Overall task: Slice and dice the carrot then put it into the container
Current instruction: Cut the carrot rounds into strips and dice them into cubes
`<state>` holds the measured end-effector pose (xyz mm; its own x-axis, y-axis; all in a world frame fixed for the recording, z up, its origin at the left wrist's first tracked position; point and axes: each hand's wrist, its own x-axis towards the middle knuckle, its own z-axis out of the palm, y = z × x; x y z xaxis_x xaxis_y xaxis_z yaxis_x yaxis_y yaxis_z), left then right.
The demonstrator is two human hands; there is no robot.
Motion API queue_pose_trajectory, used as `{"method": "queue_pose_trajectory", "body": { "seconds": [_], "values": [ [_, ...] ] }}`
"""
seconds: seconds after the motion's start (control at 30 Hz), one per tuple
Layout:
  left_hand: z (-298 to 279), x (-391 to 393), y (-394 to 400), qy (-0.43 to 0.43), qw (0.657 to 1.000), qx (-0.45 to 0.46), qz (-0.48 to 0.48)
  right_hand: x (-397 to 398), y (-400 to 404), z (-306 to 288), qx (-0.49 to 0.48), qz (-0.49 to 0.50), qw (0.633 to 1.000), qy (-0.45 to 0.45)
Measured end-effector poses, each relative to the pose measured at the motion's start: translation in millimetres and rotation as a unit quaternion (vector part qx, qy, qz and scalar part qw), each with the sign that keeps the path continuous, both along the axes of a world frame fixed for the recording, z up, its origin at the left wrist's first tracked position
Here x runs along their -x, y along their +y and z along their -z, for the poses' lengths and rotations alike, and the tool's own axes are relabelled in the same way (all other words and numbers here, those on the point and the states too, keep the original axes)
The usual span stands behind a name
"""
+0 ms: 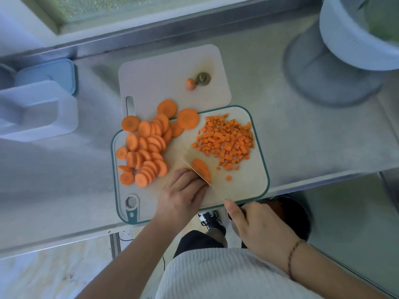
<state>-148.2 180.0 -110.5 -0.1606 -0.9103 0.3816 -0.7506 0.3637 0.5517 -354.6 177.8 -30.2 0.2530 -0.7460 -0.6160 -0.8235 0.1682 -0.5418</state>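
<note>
On the teal-edged cutting board [257,186] we see our left hand [183,193] with fingers curled down onto a few stacked carrot slices [201,169], while our right hand [259,227] has its grip clamped on the knife [194,171], whose blade is blurred against the slices. Round slices [143,147] pile at the board's left, diced carrot [226,141] at its right. A pale container [36,111] sits on the table [302,137], well to the left.

My desk [291,134] looks like brushed metal, dully shiny. The cutting board [244,186] on it seems matt plastic, and my top [216,275] is ribbed cloth.
</note>
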Motion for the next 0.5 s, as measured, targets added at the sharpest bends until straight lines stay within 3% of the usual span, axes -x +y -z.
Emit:
{"method": "queue_pose_trajectory", "body": {
  "seconds": [0.27,0.5],
  "values": [
    [8,0,-4,0.018,1.000,0.008,-0.015,-4,-8,6,-0.009,-0.005,0.999,0.046],
    [6,-2,-6,0.007,1.000,0.016,-0.002,-25,-22,2,-0.010,0.015,1.000,0.021]
  ]
}}
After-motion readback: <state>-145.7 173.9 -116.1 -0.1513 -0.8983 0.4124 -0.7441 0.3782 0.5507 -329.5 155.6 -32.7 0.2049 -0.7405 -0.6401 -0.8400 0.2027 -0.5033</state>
